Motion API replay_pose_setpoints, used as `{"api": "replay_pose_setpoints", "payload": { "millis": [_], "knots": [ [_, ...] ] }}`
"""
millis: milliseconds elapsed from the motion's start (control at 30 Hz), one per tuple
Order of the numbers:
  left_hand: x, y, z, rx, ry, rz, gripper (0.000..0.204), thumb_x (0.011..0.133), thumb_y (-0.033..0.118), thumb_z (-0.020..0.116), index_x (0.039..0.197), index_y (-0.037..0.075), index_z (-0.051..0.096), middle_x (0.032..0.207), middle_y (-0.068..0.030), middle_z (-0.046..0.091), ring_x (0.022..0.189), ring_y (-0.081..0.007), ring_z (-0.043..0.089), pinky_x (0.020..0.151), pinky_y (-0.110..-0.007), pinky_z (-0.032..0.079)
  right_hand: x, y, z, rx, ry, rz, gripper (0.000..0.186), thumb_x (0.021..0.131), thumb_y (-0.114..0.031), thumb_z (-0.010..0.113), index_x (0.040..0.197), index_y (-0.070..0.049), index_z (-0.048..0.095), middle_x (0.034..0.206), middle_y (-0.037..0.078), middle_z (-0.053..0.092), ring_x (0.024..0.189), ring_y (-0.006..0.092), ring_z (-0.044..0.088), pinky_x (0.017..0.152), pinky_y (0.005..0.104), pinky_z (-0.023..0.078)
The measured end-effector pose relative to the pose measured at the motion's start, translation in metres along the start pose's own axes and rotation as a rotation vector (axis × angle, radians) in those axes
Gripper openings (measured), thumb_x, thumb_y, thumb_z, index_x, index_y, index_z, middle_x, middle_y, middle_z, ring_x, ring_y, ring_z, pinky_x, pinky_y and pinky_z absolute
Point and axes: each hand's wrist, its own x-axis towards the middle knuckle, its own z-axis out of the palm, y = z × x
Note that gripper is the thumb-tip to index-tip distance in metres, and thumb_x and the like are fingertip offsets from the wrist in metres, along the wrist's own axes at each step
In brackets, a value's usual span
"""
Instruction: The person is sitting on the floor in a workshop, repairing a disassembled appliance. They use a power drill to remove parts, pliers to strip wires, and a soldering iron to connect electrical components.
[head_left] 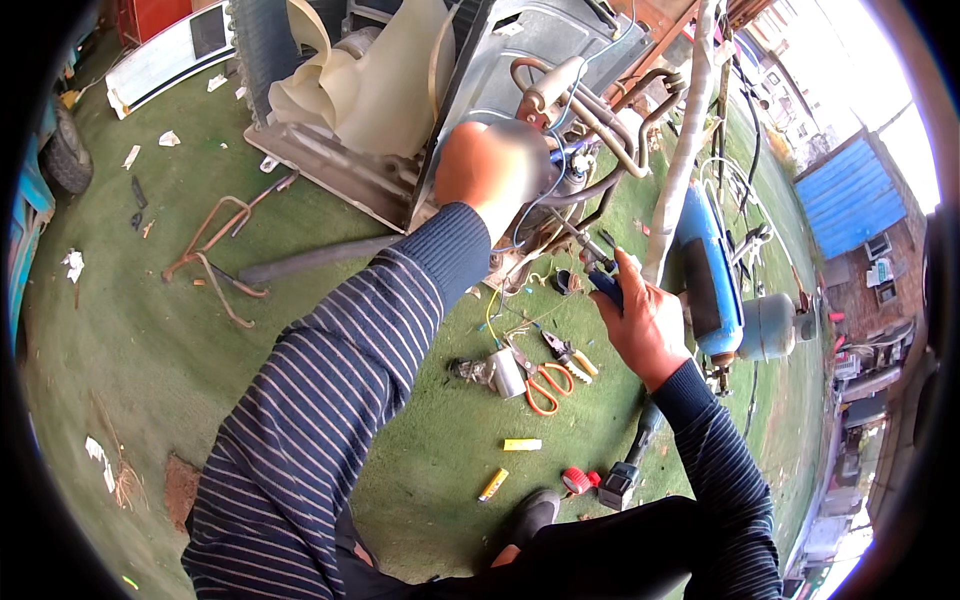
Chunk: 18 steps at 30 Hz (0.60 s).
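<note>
My left hand (478, 170) reaches across to the copper pipes (600, 135) on the side of an opened air-conditioner outdoor unit (335, 165). A round blur covers its fingers, so what they touch is hidden. In my right hand (645, 330) is a blue-handled tool (606, 285), gripped in wrapped fingers. Its thin metal shaft (568, 226) slants up and left toward the pipes and valves. A blue wire (527, 218) loops down close to my left wrist. The unit's large pale fan (385, 85) sits behind and left of that hand.
On the green floor lie orange-handled scissors (545, 388), pliers (570, 355), a metal can-shaped part (507, 372), two yellow pieces (522, 445) and a cordless power tool (630, 465). A blue cylinder (712, 285) stands at right. Bent copper tubing (212, 240) lies at left.
</note>
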Motion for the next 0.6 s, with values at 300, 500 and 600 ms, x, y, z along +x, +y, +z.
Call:
{"api": "replay_pose_setpoints", "payload": {
  "millis": [300, 500, 600],
  "knots": [
    [0.028, -0.026, 0.017, 0.073, 0.036, -0.023, 0.027, 0.090, 0.018, 0.068, 0.099, -0.006, 0.076, 0.096, -0.0246, 0.075, 0.095, -0.0344, 0.074, 0.084, -0.043, 0.055, 0.009, 0.000, -0.001, -0.015, -0.015, -0.014, 0.061, 0.093, -0.026, 0.075, 0.142, 0.004, 0.053, 0.085, 0.020, 0.071, 0.077, 0.0371, 0.072, 0.069, 0.0470, 0.055],
    [0.039, -0.036, 0.033, -0.071, 0.061, -0.049, 0.022, 0.088, 0.015, 0.070, 0.083, -0.007, 0.073, 0.077, -0.0187, 0.073, 0.073, -0.0266, 0.070, 0.071, -0.042, 0.052, 0.014, 0.005, -0.004, -0.011, 0.007, -0.072, 0.059, 0.093, -0.024, 0.076, 0.141, 0.003, 0.054, 0.085, 0.020, 0.071, 0.077, 0.0381, 0.072, 0.069, 0.0477, 0.056],
    [0.043, -0.039, 0.034, -0.087, 0.083, -0.056, 0.023, 0.087, 0.014, 0.070, 0.082, -0.008, 0.071, 0.075, -0.0193, 0.071, 0.071, -0.0263, 0.069, 0.069, -0.043, 0.051, 0.018, 0.000, -0.005, -0.026, 0.003, -0.079, 0.059, 0.092, -0.024, 0.076, 0.141, 0.002, 0.054, 0.085, 0.020, 0.071, 0.076, 0.0381, 0.071, 0.068, 0.0478, 0.056]
  ]
}}
